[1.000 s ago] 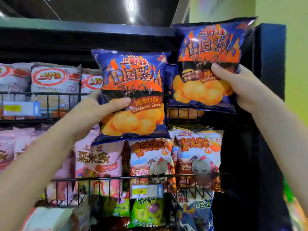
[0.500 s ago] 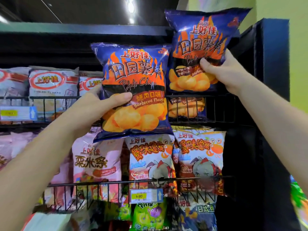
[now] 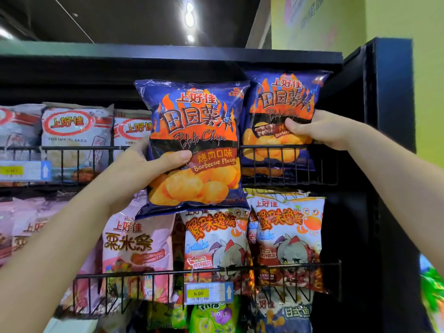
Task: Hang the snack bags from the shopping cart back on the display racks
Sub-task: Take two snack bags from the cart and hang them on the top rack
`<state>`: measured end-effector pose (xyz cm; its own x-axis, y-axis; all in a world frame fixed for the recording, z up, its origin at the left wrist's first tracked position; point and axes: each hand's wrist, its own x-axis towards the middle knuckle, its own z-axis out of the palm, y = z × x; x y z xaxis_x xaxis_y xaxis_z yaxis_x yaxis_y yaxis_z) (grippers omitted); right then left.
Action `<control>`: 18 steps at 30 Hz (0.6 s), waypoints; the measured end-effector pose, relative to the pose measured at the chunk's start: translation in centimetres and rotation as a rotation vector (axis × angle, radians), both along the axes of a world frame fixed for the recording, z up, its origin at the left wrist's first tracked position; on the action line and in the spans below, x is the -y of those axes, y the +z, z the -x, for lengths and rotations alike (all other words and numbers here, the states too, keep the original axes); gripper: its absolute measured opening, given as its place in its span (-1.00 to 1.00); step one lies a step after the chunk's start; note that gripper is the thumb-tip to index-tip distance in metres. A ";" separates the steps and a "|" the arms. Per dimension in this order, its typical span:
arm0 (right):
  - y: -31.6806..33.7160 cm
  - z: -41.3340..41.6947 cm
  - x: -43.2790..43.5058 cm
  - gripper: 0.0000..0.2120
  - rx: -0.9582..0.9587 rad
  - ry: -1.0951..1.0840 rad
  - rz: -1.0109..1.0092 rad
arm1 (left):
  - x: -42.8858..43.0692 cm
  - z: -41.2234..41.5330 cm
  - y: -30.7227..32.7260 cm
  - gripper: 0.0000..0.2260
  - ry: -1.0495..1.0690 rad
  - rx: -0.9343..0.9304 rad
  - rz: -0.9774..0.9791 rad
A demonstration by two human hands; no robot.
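The left hand (image 3: pixel 144 169) grips a barbecue potato chips bag (image 3: pixel 197 126) by its side edge, with the thumb across the front. The bag is up in the air, in front of the shelves, not in any rack yet. The right hand (image 3: pixel 322 131) pinches a second chips bag (image 3: pixel 283 102) at its right edge, thumb on the front. That bag's bottom sits behind the bars of the wire rack (image 3: pixel 288 164) just below the right hand, so it looks partly in.

I think both bags are very light and puffy, full of air. The foil is smooth and a bit slippery, and the chips inside break easily. So hold the flat sealed edge or the side, and do not squeeze the middle.

Left of the left hand are white shrimp flakes bags (image 3: pixel 74 131). Below the left hand are pink corn stick bags (image 3: pixel 134 243). Below the right hand are crab snack bags (image 3: pixel 288 236). A black side panel (image 3: pixel 389 104) stands right of the right hand, with a green wall (image 3: pixel 427 68) past it. A ceiling light (image 3: pixel 189 15) shines above both hands.
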<state>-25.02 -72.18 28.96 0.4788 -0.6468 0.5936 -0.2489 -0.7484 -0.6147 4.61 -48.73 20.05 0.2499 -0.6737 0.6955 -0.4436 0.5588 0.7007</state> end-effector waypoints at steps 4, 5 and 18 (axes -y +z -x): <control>0.5 0.0 -0.3 -0.67 -0.155 -0.063 -0.020 | 0.2 0.1 0.1 -0.68 -0.008 0.012 -0.021; 0.5 -0.1 -0.6 -0.65 -0.193 -0.076 -0.030 | 0.2 0.2 0.0 -0.64 -0.013 0.009 -0.026; -0.1 -0.2 -2.4 -0.40 -0.382 -0.224 -0.096 | 1.5 -0.2 -1.4 -0.21 0.012 0.054 -0.045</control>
<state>-24.83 -69.80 28.86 0.4938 -0.8031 0.3334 -0.6210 -0.5941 -0.5112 4.86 -50.23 18.68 0.2213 -0.7015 0.6775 -0.4880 0.5218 0.6997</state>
